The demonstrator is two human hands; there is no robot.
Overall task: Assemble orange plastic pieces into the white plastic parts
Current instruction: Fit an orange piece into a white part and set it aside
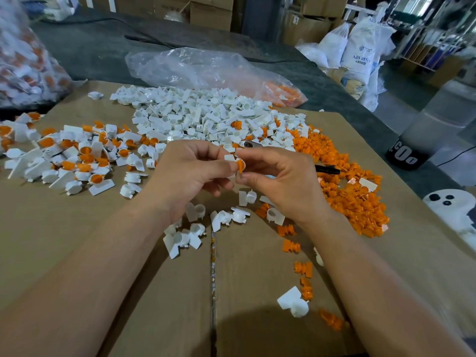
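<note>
Warehouse clutter fills the background: stacked cartons and white resin sacks point(360, 47) at the far right. Nearer lies a flattened cardboard sheet point(77, 240) that serves as the work surface.

Along its far edge spreads a big heap of white plastic parts point(201, 117), with a clear plastic bag point(195, 65) just behind it. Toward the right edge lies a dense heap of orange plastic pieces point(342, 181). Near the left edge is a smaller heap of finished assemblies point(69, 155), white with orange showing inside. A few loose parts of both colours are scattered near the middle and the near right.

Above the middle of the sheet the two hands meet. The left hand point(190, 171) has its fingers curled and pinches a white part point(230, 157). The right hand point(280, 181) pinches an orange piece point(240, 164) between thumb and forefinger, pressed against the white part.

This looks like the insertion step, with the orange piece at the mouth of the white part. How deep it sits cannot be told. The next move probably calls for a square, firm push until it seats, then dropping the result on the finished heap.
</note>
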